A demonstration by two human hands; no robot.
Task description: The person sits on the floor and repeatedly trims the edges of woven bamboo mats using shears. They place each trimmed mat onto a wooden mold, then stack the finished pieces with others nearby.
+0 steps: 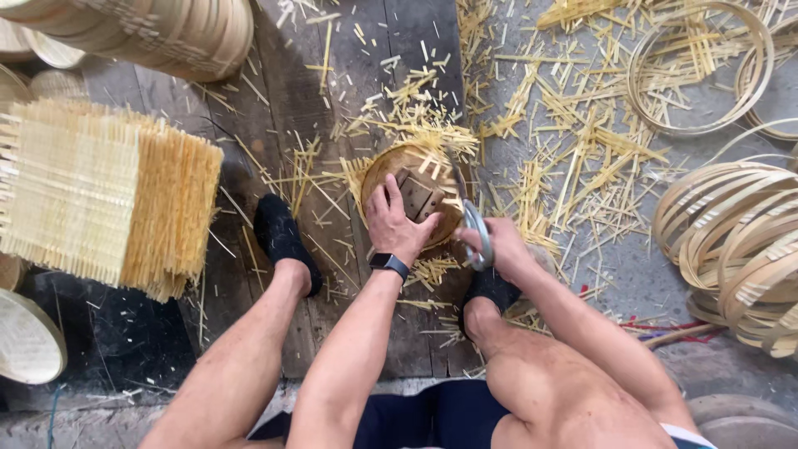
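Note:
My left hand [394, 221] presses flat on a round wooden disc [391, 170] that lies on the plank floor between my feet. A small dark wooden block [418, 197] sits on the disc just beside my fingers. My right hand [497, 244] grips the handles of large metal shears [472, 226], whose blades reach up along the disc's right edge. Cut bamboo slivers [420, 120] fringe the disc's far rim. A black watch [389, 264] is on my left wrist.
A tall stack of woven bamboo mats [100, 195] stands at left. Bamboo hoops [731, 241] pile at right, and another hoop [700, 68] lies at top right. Round bamboo lids [150, 33] stack at top left. Offcuts [582, 158] litter the floor.

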